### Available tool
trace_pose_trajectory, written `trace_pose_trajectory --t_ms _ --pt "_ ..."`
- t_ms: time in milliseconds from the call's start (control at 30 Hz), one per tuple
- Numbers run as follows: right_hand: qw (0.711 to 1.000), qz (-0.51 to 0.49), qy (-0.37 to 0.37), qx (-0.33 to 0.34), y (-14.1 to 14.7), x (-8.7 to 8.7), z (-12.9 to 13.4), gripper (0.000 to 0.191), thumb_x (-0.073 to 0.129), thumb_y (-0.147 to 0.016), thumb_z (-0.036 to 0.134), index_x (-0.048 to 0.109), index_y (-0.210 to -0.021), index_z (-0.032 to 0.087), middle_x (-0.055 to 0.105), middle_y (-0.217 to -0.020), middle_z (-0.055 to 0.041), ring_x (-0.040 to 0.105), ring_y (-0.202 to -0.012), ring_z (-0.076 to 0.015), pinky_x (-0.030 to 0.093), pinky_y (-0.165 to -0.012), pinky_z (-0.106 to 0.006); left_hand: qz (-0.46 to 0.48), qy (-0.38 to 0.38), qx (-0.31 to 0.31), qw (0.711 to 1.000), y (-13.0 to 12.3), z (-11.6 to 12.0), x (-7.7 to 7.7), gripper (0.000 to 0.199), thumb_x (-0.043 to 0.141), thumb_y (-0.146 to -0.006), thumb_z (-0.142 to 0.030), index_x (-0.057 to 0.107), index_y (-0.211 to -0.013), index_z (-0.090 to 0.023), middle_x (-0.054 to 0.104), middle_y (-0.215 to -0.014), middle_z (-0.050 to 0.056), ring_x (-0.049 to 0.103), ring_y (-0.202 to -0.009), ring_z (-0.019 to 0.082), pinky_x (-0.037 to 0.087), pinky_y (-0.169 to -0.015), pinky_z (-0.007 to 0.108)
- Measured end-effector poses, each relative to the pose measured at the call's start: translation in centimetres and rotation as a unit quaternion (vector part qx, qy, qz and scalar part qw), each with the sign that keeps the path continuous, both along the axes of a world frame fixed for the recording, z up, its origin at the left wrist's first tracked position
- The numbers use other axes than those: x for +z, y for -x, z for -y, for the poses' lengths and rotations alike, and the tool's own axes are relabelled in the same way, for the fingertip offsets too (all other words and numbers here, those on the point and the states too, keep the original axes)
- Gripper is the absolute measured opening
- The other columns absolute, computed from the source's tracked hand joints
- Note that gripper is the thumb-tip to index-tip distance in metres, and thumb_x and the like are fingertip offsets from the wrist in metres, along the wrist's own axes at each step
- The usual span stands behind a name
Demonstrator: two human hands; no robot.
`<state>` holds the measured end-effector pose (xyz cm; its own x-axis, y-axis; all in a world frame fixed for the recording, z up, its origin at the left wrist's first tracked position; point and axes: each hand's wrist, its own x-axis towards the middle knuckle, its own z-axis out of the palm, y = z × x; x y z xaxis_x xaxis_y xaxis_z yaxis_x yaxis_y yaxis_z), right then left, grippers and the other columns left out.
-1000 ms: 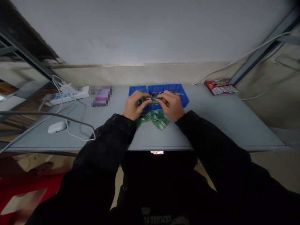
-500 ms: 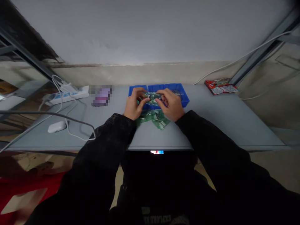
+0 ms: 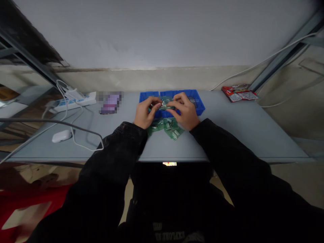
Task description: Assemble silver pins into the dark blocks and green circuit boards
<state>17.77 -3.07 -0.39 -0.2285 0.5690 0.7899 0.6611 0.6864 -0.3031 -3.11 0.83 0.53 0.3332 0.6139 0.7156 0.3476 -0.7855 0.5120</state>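
- Along a plastered wall, a long pale grey tabletop point(image 3: 227, 141) runs across the view, with grey metal shelf uprights at either end and a red plastic stool point(image 3: 32, 199) below its left corner.
- On the left of it lie a white power strip point(image 3: 73, 102), tangled white cables point(image 3: 83, 141) and a white rounded device point(image 3: 62, 136); I can't make out what that device is.
- Beside the strip sits a purple object point(image 3: 110, 103), too blurred to tell.
- Far right, crumpled red foil packets point(image 3: 239, 93) lie near the back edge.
- In the middle stands a shallow blue plastic tray point(image 3: 197, 108) with three compartments, dark metallic parts point(image 3: 192, 102) lying in the right one.
- Just in front of the tray, on the tabletop, lies a loose heap of green circuit boards point(image 3: 172, 131).
- Two black sleeves point(image 3: 113, 162) reach in from the person at the table, whose left hand point(image 3: 144, 113) and right hand point(image 3: 186, 111) meet above the tray.
- The fingers point(image 3: 178, 104) of both hands close narrowly on a small green circuit board point(image 3: 165, 106), pinching it from either side over the tray's middle compartment, clear of the tray.
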Motion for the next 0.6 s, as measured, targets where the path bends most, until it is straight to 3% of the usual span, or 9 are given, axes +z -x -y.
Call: trace_pose_trajectory --t_ms 167,300,600 --pt "1.0 -0.017 -0.008 -0.003 -0.02 0.22 0.0 0.015 0.057 -0.102 0.031 0.07 -0.1 0.024 0.064 -0.104 -0.0064 0.063 -0.091 -0.0207 0.054 -0.083 -0.037 -0.02 0.014 -0.031 0.999 -0.01 0.28 0.35 0.031 0.062 -0.099 -0.047 0.071 -0.106 -0.019 0.076 -0.099 0.004 0.065 -0.077 0.013 0.053 -0.072 0.026" --pt "1.0 -0.021 -0.012 0.005 -0.01 0.27 -0.01 0.015 0.056 -0.103 0.03 0.068 -0.098 0.023 0.067 -0.1 -0.0067 0.065 -0.095 -0.0212 0.053 -0.083 -0.035 -0.035 -0.005 -0.047 0.998 0.05 -0.03 0.17 0.043 0.075 -0.087 -0.056 0.071 -0.107 -0.017 0.075 -0.098 0.004 0.062 -0.072 0.013 0.052 -0.071 0.027" --pt "1.0 -0.012 -0.006 0.026 0.11 0.25 0.07 0.016 0.054 -0.104 0.028 0.065 -0.096 0.021 0.067 -0.096 -0.0051 0.062 -0.088 -0.0192 0.05 -0.08 -0.034 -0.043 -0.039 -0.005 0.998 0.04 0.12 0.04 0.031 0.071 -0.093 -0.048 0.075 -0.091 -0.017 0.066 -0.072 0.001 0.058 -0.067 0.014 0.048 -0.068 0.028"
